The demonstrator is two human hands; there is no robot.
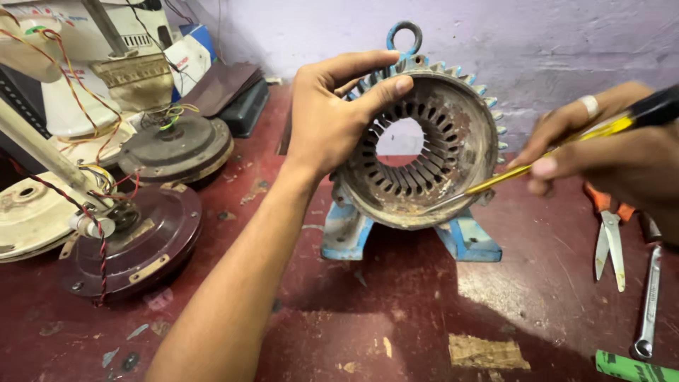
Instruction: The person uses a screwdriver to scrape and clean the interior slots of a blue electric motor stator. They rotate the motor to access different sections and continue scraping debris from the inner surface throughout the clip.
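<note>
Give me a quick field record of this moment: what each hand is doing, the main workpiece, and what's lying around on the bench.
Workpiece: blue finned motor housing, upright on its feet, empty stator slots facing the camera
Left hand: left hand grips the housing's upper left rim, thumb inside the bore
Right hand: right hand holds a yellow-handled screwdriver, tip at the lower inner rim
Bench: dark red worn table
Right side: orange-handled scissors, spanner
Left side: maroon fan motor with wires, further fan parts behind
</note>
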